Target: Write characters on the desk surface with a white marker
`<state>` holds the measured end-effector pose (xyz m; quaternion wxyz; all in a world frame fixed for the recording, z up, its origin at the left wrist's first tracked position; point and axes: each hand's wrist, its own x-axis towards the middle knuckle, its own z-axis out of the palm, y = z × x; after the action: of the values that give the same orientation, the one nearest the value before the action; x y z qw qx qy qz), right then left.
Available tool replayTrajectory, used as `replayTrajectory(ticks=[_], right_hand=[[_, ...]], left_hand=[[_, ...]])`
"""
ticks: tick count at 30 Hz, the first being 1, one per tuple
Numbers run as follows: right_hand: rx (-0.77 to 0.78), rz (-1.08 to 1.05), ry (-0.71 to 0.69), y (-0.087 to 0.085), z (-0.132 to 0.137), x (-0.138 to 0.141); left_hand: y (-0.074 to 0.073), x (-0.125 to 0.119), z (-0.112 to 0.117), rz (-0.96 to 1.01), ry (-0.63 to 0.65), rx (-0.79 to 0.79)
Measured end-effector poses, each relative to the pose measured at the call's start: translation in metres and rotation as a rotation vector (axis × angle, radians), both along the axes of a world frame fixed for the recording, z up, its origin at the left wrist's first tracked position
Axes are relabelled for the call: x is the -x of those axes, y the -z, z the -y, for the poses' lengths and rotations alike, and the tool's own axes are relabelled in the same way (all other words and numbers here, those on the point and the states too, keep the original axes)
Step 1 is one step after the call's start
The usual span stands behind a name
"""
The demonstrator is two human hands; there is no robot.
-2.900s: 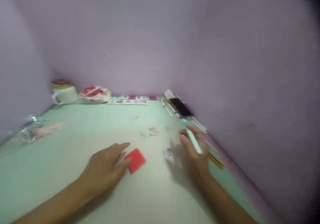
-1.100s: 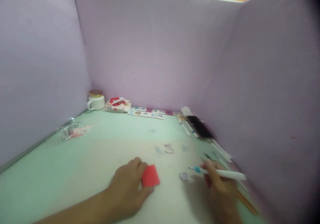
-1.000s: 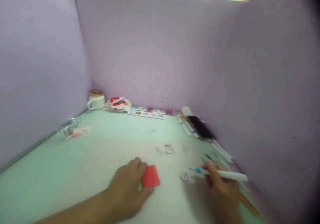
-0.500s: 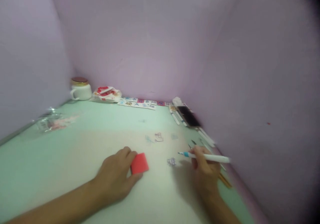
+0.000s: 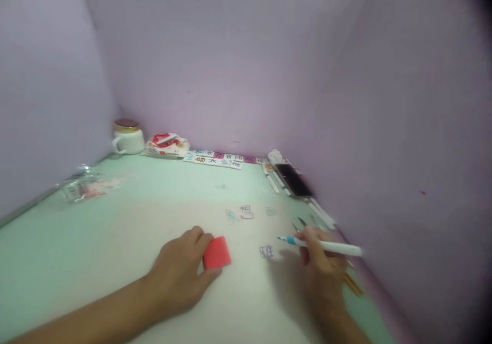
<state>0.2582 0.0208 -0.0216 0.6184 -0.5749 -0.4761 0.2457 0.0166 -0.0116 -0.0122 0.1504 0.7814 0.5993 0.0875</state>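
My left hand (image 5: 182, 269) is closed on the edge of a flat red square block (image 5: 217, 253), fingers at its far side and thumb along its near side. The block rests on the pale sheet. In my right hand (image 5: 323, 262) is a white marker (image 5: 338, 247) with a blue collar, its tip pointing left, apart from the red block. Between the two hands a purple character (image 5: 266, 251) is marked on the sheet. Farther off are a blue character (image 5: 232, 216), a dark one (image 5: 246, 212) and a fainter mark (image 5: 271, 211).
At the back stand a white lidded mug (image 5: 128, 140), a red-and-white packet (image 5: 168, 144) and rows of lettered tiles (image 5: 213, 159). A dark phone (image 5: 294, 180) and several white markers (image 5: 322, 213) lie along the right wall. Clear plastic wrapping (image 5: 73, 190) lies at left.
The whole view has shifted slightly, so everything sits a little farther right. Both hands keep their hold on the red block and the marker, in much the same places.
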Motion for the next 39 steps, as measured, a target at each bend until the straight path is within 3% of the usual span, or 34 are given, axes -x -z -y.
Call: replayTrajectory(ticks=[29,34,39], right_hand=[[0.079,0.012,0.081,-0.0083,0.0053,0.0084],[0.057,0.025,0.041,-0.0038,0.0029,0.0046],[0.127,0.080,-0.002,-0.0010,0.0024,0.0036]], left_hand=[[-0.0013,-0.0005,0.0025,0.052,-0.030,0.018],[-0.0001,0.0005,0.0030,0.061,-0.037,0.021],[-0.0008,-0.0003,0.0030,0.056,-0.049,0.019]])
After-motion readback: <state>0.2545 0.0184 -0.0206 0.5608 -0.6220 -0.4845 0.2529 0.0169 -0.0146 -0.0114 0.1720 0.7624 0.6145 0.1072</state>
